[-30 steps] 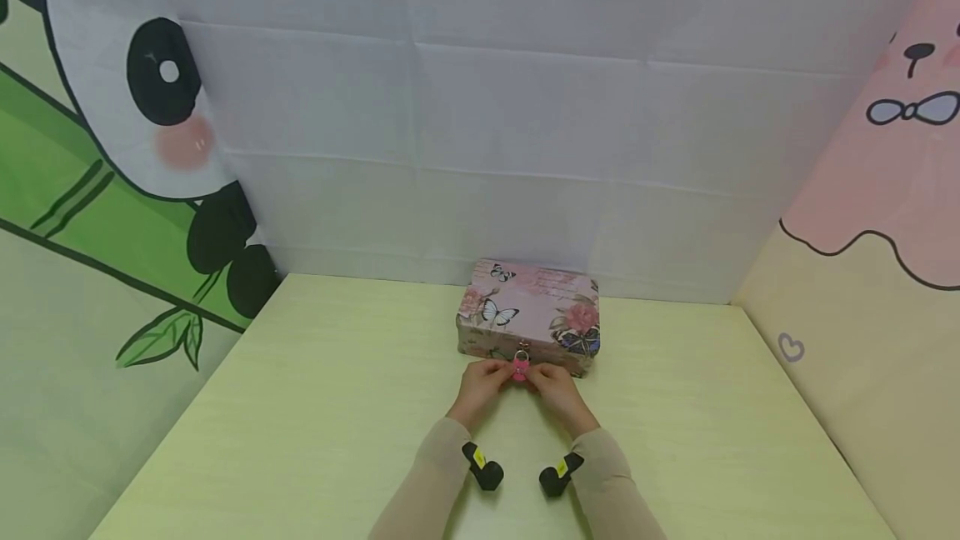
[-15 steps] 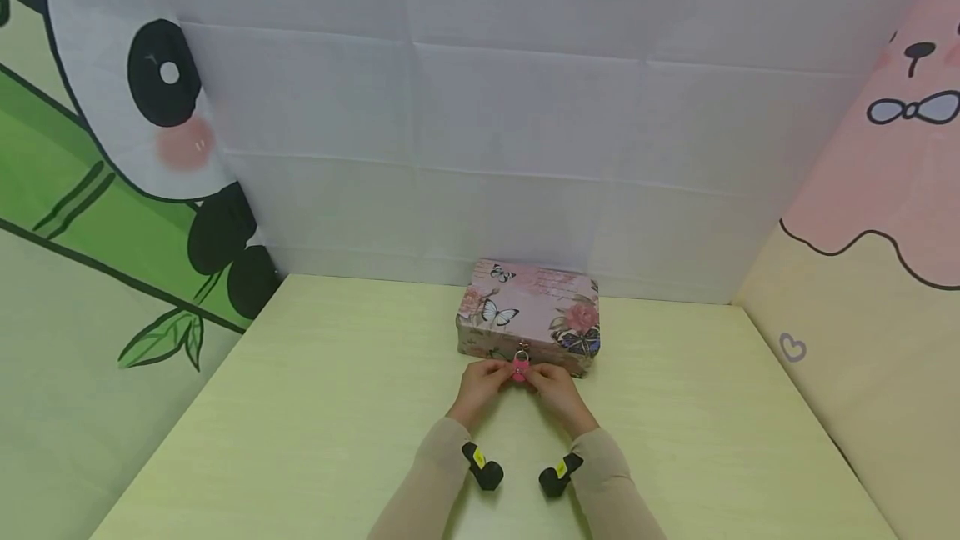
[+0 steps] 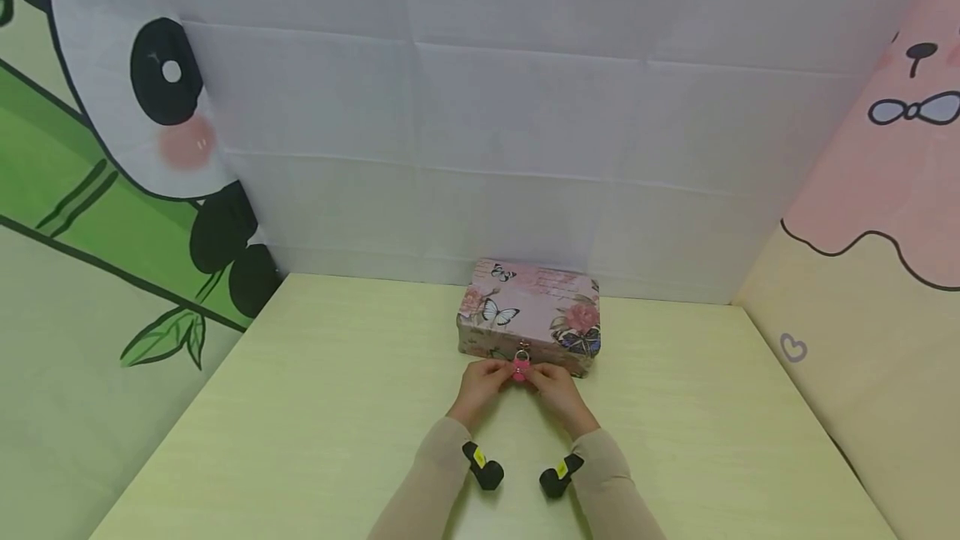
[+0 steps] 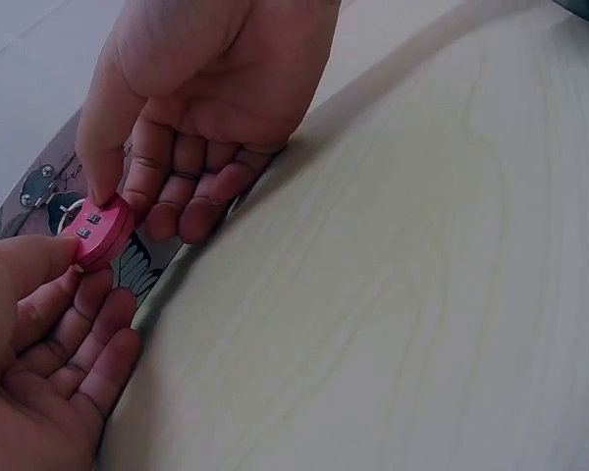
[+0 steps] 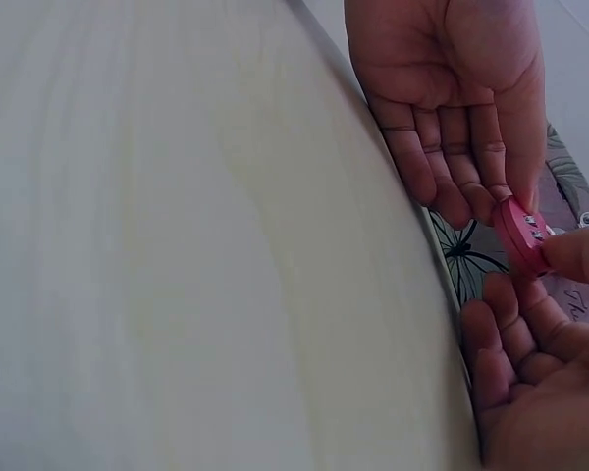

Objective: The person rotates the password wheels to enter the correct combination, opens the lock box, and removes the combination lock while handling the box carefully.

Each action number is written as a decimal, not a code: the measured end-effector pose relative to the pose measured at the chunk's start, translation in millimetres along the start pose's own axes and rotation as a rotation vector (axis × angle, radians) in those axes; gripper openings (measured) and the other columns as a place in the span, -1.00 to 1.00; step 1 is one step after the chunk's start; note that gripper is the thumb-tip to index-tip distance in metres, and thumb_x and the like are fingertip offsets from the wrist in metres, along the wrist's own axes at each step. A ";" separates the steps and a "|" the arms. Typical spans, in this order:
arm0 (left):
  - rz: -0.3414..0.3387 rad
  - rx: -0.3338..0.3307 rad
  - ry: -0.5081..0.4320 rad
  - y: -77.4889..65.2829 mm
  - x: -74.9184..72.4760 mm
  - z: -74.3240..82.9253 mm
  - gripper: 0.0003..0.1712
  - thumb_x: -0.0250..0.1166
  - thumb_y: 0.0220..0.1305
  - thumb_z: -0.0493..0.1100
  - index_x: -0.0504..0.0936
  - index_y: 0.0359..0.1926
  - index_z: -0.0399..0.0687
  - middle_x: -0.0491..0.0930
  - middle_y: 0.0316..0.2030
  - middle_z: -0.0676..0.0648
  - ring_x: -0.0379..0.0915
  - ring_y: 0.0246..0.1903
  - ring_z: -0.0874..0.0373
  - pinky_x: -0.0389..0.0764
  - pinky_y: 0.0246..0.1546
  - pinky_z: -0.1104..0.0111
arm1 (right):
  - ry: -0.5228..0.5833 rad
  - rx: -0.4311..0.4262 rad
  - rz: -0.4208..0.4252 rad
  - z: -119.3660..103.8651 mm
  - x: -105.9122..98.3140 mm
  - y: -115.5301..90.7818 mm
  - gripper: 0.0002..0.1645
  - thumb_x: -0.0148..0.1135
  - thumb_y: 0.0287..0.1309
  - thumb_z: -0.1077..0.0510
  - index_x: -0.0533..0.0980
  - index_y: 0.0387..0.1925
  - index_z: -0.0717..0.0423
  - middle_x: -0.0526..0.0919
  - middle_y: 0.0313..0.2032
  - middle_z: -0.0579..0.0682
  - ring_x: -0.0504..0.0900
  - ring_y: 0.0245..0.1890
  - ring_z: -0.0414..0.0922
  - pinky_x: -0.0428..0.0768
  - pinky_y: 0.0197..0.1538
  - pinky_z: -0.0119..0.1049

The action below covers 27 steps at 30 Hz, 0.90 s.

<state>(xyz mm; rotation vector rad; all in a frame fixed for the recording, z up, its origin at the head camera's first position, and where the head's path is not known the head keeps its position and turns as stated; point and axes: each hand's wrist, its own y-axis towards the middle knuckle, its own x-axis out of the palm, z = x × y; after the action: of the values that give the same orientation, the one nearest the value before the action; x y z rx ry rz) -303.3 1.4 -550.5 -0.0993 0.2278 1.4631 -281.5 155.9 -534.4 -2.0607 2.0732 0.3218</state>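
Observation:
A small pink combination padlock [image 3: 521,370] hangs at the front of a tin box [image 3: 528,302] printed with butterflies and roses. Its shackle passes at the metal latch [image 4: 39,186] on the box front. From the left, my left hand [image 3: 480,387] pinches the padlock body between thumb and fingers. On the opposite side my right hand [image 3: 558,394] pinches it too. Two number dials show on the pink face in the left wrist view, between both thumbs. The remaining fingers of each hand lie loosely bent near the box front. The box lid is down.
The box stands on a pale yellow wood-grain table [image 3: 337,390], close to the white back sheet [image 3: 517,123]. Printed cartoon walls flank the table. A black wrist camera [image 3: 489,473] sits on the left wrist, and another camera [image 3: 555,482] on the right.

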 end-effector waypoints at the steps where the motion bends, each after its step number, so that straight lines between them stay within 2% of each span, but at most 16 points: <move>1: -0.001 0.004 -0.003 0.0 0.0 -0.3 -0.77 0.30 0.33 -0.26 0.70 -0.24 -0.45 0.66 -0.42 -0.12 0.42 -0.46 0.27 0.52 -0.40 0.41 | -0.002 0.003 0.001 0.8 -0.3 0.2 -0.69 0.05 0.41 0.27 0.60 -0.26 0.49 0.63 -0.40 0.08 0.52 -0.35 -0.12 0.51 -0.26 -0.30; 6: 0.001 0.000 -0.008 -0.1 0.7 0.5 -0.77 0.31 0.32 -0.26 0.71 -0.25 -0.44 0.66 -0.45 -0.08 0.41 -0.47 0.28 0.50 -0.40 0.43 | 0.064 0.033 0.010 0.6 0.7 0.1 -0.64 -0.04 0.44 0.24 0.59 -0.32 0.41 0.62 -0.41 0.05 0.55 -0.35 -0.14 0.53 -0.22 -0.30; 9: -0.002 -0.005 0.003 0.3 0.4 1.6 -0.77 0.30 0.33 -0.24 0.72 -0.24 -0.42 0.64 -0.46 -0.05 0.40 -0.47 0.27 0.49 -0.40 0.43 | 0.106 0.034 0.014 -0.5 1.2 -0.1 -0.65 -0.03 0.43 0.25 0.58 -0.35 0.42 0.61 -0.42 0.07 0.54 -0.37 -0.15 0.53 -0.23 -0.32; 18: -0.008 -0.021 0.006 0.6 0.4 0.7 -0.76 0.30 0.34 -0.23 0.71 -0.23 -0.41 0.62 -0.47 -0.03 0.40 -0.46 0.25 0.48 -0.40 0.42 | 0.078 0.031 0.006 -1.3 0.2 -0.1 -0.68 0.04 0.41 0.25 0.59 -0.26 0.48 0.63 -0.41 0.06 0.54 -0.36 -0.15 0.52 -0.20 -0.32; 27: -0.023 0.013 0.003 -1.8 -0.4 1.8 -0.75 0.28 0.35 -0.23 0.72 -0.21 -0.43 0.70 -0.35 -0.15 0.45 -0.42 0.26 0.54 -0.35 0.40 | -0.005 -0.001 0.017 0.3 1.1 0.3 -0.73 0.13 0.34 0.27 0.59 -0.38 0.44 0.62 -0.46 0.06 0.50 -0.40 -0.14 0.47 -0.26 -0.34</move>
<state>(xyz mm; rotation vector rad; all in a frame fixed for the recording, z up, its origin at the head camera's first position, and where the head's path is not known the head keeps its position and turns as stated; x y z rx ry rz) -301.4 1.1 -548.8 -0.0932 0.2381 1.4380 -281.9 155.0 -535.0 -2.0417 2.0889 0.3311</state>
